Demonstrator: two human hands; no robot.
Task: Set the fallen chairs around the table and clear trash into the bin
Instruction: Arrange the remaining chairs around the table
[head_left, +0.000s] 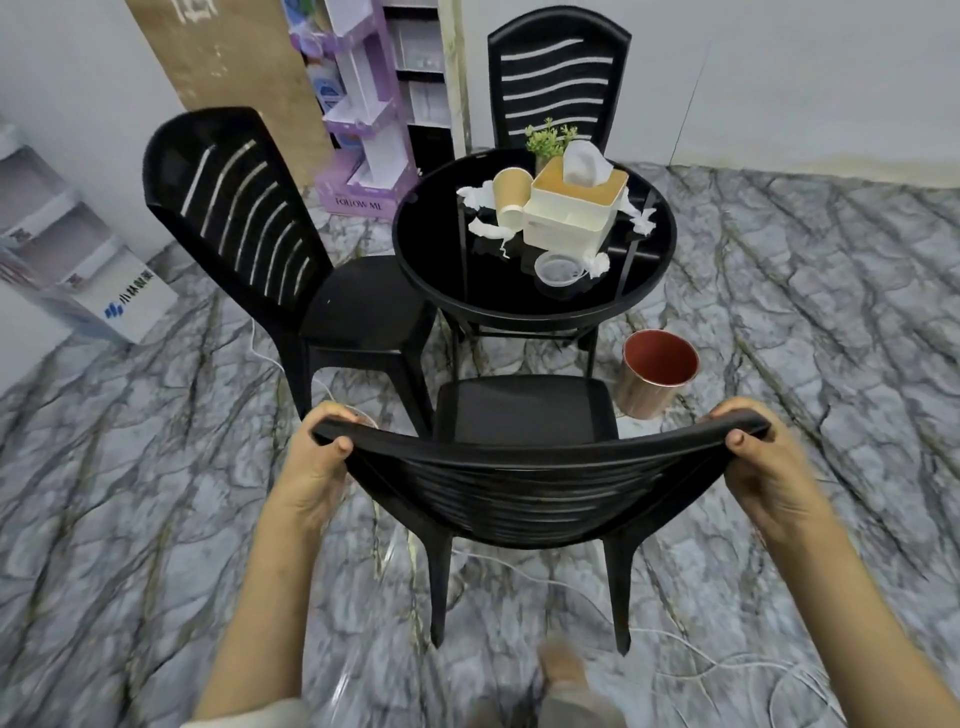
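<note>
Marble floor (130, 467) is lying under a round glass counter (441, 249). Left grip (317, 462) and right grip (758, 457) are clamping the curved top of a black chair (524, 488).

Grey veined marble floor (156, 519); white walls (779, 78); purple shelf rack (363, 130).

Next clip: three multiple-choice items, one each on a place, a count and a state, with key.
1. The bin, relative to the near chair? A on its seat; B on the floor, right of it; C left of it.
2. Upright chairs? A one; B two; C three.
3. The two grips? A both hold the near chair's top rail; B one holds a cup; C both idle.
Key: 1B, seen on the floor there; 2C, left chair and far chair stand too; 3A, left-hand grip and right-hand grip curl round it.
</note>
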